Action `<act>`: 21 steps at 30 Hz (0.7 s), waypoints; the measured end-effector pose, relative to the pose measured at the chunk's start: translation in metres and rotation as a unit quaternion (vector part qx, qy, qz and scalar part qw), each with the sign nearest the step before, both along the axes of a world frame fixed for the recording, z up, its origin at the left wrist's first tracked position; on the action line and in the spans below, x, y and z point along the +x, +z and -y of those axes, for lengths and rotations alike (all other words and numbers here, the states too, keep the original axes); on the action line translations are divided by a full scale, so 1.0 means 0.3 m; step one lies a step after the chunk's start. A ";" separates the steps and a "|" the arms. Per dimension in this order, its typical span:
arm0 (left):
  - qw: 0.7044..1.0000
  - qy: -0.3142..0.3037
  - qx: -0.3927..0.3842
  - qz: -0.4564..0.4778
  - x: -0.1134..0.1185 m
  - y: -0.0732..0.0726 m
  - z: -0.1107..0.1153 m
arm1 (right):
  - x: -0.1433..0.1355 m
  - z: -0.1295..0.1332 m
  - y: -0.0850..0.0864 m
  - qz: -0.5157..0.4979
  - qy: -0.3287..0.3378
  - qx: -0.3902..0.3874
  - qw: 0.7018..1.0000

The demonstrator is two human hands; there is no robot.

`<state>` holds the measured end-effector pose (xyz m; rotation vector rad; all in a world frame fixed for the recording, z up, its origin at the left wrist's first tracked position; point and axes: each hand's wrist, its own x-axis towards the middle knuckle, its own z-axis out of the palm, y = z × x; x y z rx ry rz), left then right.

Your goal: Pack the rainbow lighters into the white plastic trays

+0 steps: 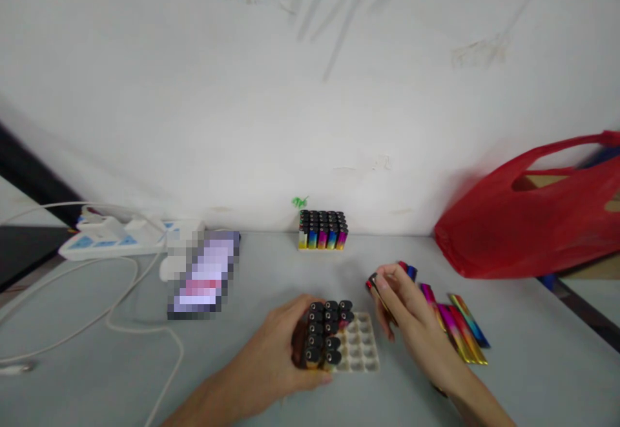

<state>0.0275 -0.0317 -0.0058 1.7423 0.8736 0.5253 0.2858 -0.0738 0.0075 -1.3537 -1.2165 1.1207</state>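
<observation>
My left hand is wrapped round the left side of a white plastic tray with rows of square pockets. Several black-topped lighters stand upright in the tray's left columns, two more at the back of the third; the right-hand pockets show bare. To the right of the tray, my right hand pinches a lighter, tilted, its dark and red end sticking out past the fingers. Beyond this hand lie several shiny rainbow-coloured pieces, shaped like lighter bodies; the hand partly hides them.
A full block of upright lighters stands against the wall. At left are a phone, a white power strip and loose white cables. A red bag slumps on the table's right side.
</observation>
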 end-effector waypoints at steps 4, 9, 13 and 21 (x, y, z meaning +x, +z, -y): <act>1.000 0.000 -0.005 0.007 -0.002 -0.005 0.001 | -0.018 0.006 -0.019 -0.025 -0.020 -0.023 0.999; 1.000 0.003 -0.002 0.006 -0.001 -0.017 -0.001 | -0.027 -0.002 0.000 -0.044 -0.013 0.020 0.999; 1.000 -0.003 -0.013 0.019 -0.001 -0.019 -0.002 | -0.026 0.007 0.008 -0.091 -0.014 -0.006 0.996; 1.000 -0.001 -0.008 -0.012 -0.002 -0.012 0.000 | -0.020 0.006 -0.036 -0.272 0.040 -0.051 0.960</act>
